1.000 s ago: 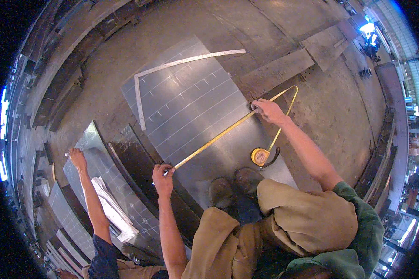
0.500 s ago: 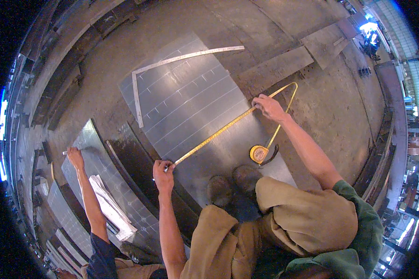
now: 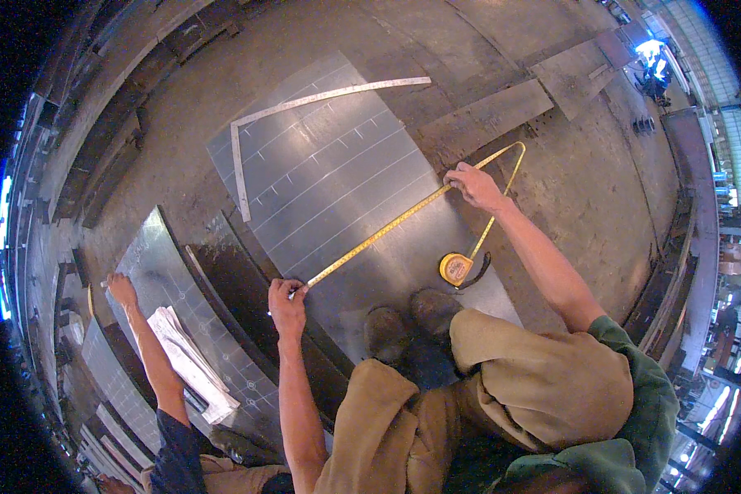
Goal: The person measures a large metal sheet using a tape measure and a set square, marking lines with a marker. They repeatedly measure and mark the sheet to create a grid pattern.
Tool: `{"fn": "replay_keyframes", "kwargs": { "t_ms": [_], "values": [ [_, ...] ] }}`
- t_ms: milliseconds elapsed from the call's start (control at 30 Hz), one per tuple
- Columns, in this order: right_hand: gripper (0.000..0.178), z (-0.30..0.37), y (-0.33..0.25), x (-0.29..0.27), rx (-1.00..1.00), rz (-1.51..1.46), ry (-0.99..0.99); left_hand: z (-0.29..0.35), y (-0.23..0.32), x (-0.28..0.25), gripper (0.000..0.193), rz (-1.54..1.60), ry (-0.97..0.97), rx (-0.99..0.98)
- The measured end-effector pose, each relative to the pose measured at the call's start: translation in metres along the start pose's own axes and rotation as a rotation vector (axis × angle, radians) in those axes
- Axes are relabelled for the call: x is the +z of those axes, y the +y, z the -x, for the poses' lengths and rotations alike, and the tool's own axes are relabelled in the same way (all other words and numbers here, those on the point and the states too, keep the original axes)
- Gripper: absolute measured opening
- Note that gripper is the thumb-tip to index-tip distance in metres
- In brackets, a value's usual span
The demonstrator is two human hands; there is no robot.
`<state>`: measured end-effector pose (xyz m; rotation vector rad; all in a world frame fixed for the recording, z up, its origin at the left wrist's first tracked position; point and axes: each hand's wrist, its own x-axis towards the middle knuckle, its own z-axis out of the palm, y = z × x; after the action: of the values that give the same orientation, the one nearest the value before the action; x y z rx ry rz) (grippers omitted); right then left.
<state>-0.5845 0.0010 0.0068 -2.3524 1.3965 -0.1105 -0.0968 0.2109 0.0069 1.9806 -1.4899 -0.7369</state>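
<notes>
A grey metal plate point(image 3: 337, 189) ruled with pale lines lies under me. A yellow tape measure point(image 3: 455, 269) rests on it near my boots, its blade pulled out and bent in a sharp loop past the plate's right side. At the plate's left edge, my left hand point(image 3: 287, 307) is closed on the blade's end; a small pale tip shows beside the fingers, too small to name. By the right edge, my right hand point(image 3: 475, 188) pinches the blade, which runs straight between both hands. Across the plate's far left corner lies an L-shaped steel square point(image 3: 329, 95).
On my left, a co-worker's hand point(image 3: 122, 290) holds a small pale stick over another marked plate point(image 3: 158, 255) bearing folded white papers point(image 3: 191, 366). Flat steel pieces point(image 3: 494, 121) lie on the floor at the far right. A bright blue-white glare point(image 3: 652, 51) shows beyond.
My hands and the tape hold nearly the same place on the plate. The view has shifted slightly. On the left, the co-worker's hand has moved a little nearer and to the left.
</notes>
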Motion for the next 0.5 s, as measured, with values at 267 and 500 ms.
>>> {"fn": "replay_keyframes", "kwargs": {
  "t_ms": [267,500],
  "values": [
    [0.018,0.0025,0.0012,0.0011,0.01,0.011,0.01,-0.0001,-0.0021,0.0038,0.012,0.022,-0.014,-0.033],
    [0.016,0.0017,-0.0046,0.0009,0.005,0.006,0.026,0.0016,-0.0043,0.0002,0.014,-0.035,0.004,0.045]
  ]
}}
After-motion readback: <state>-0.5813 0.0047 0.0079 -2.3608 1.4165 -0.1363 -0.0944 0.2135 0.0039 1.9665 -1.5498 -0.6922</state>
